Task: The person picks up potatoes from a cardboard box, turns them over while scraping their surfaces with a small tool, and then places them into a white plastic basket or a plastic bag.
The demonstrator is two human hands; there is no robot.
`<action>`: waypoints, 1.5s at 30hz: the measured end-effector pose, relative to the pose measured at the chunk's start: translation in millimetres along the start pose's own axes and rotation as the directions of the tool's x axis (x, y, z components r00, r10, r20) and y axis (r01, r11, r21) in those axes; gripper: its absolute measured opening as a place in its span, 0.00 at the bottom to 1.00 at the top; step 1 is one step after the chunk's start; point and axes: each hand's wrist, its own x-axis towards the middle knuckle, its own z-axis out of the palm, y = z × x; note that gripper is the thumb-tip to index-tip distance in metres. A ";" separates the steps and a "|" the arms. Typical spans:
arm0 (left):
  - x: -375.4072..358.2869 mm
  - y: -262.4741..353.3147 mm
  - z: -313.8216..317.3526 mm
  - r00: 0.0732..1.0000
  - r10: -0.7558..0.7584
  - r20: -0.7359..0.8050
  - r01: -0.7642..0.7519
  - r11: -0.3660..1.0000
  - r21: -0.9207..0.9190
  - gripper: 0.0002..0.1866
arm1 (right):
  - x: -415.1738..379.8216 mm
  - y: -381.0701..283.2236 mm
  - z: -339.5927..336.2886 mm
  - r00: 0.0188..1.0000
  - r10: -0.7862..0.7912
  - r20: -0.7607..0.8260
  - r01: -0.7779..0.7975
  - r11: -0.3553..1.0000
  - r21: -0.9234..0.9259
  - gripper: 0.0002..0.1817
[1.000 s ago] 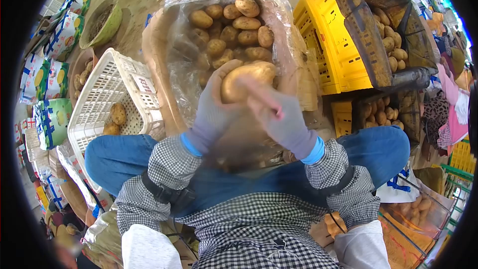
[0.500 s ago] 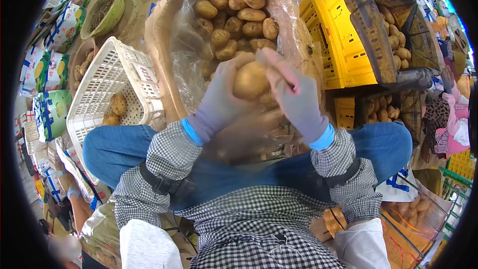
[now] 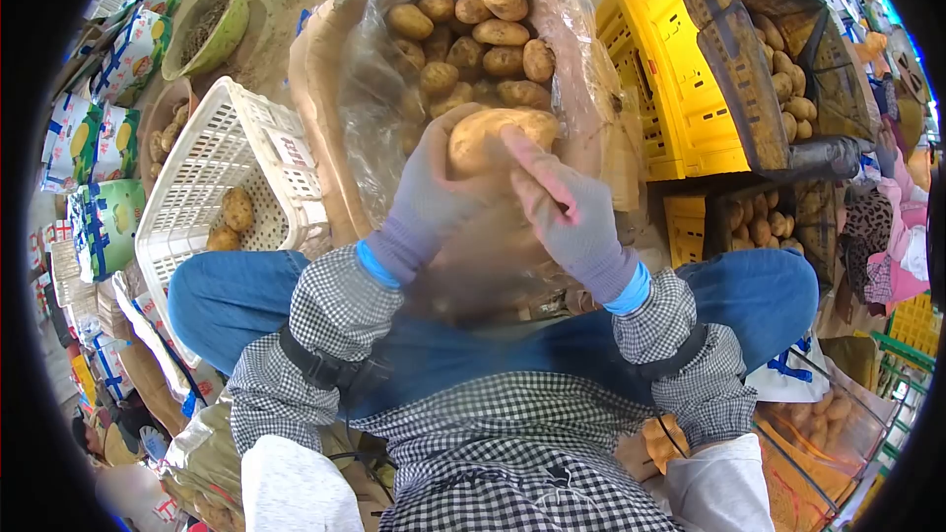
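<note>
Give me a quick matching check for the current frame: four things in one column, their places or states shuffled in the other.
Things
1. Held potato
2. White basket
3. Yellow crate
4. Green tub

Places or states
A. Right of the plastic-lined box
B. Round, at the upper left
C. Gripped by the left hand
D. Left of the plastic-lined box, two potatoes visible inside

Pairs: 1-C, 2-D, 3-A, 4-B

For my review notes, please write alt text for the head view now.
Gloved left hand grips a large potato above a plastic-lined box of potatoes; right hand touches it. White crate left, yellow crates right.
</note>
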 end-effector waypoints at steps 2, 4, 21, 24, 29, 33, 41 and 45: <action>-1.4 10.0 1.8 0.995 -0.098 0.028 0.101 0.985 -0.142 0.40 | 3.8 5.1 -5.4 0.995 -0.092 0.037 0.095 0.991 -0.098 0.20; -6.9 15.5 6.8 0.994 -0.085 0.064 0.099 0.962 -0.255 0.42 | 9.1 3.2 -9.1 0.997 0.030 -0.066 -0.029 0.999 0.018 0.20; -8.7 17.5 7.3 0.997 0.058 0.054 -0.032 0.922 -0.386 0.48 | 10.2 -5.1 -14.1 0.994 0.032 -0.106 -0.029 0.999 0.023 0.24; -10.9 24.4 12.2 0.998 0.048 0.033 -0.028 0.891 -0.452 0.48 | 7.3 -10.1 -6.0 0.991 -0.123 -0.052 0.121 0.992 -0.042 0.24; -15.2 35.5 11.8 0.997 0.049 0.053 -0.035 0.968 -0.250 0.42 | 23.4 -0.9 -27.2 0.962 0.149 -0.230 -0.158 0.987 -0.021 0.22; -16.5 23.4 -3.1 0.982 0.066 0.179 0.040 0.845 -0.533 0.40 | 23.8 6.9 -29.6 0.951 0.304 -0.054 -0.278 0.918 0.283 0.23; -15.9 43.5 -0.4 0.966 0.189 0.174 -0.091 0.885 -0.457 0.41 | 31.9 -16.6 -29.4 0.888 0.359 0.286 -0.457 0.631 0.627 0.35; -9.9 39.9 -3.3 0.969 -0.038 0.246 0.172 0.816 -0.553 0.47 | 34.0 -32.6 -35.8 0.928 0.240 0.284 -0.366 0.725 0.583 0.38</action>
